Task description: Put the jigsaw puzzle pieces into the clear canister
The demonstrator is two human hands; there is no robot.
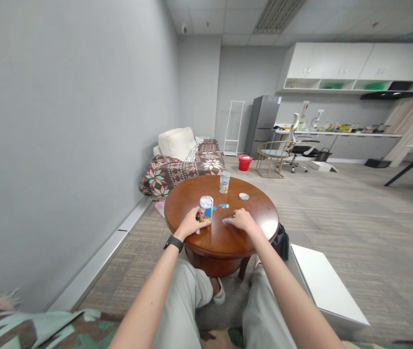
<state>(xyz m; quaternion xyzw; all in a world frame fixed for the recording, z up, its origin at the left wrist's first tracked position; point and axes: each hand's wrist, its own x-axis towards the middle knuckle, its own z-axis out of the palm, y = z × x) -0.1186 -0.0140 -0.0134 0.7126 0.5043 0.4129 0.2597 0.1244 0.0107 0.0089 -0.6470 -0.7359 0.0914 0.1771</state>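
Observation:
My left hand (191, 223) is wrapped round a clear jar (206, 209) with a colourful label, standing upright at the near left of the round wooden table (182, 194). No lid sits on this jar. My right hand (241, 220) is low over the tabletop, its fingers closed on small blue jigsaw puzzle pieces (225, 221); the fingers partly hide them. More blue and yellow puzzle pieces (224, 206) lie beyond, between the hands. A silver lid (243, 196) lies flat at the far right, and a second labelled jar (224, 182) stands capped near the back.
Past the table is a patterned sofa (206, 160). A red bucket (244, 163) and a gold-framed chair (275, 154) stand on the floor behind. A white box (328, 281) is at my right, beside a black bag (282, 242). The wall runs along my left.

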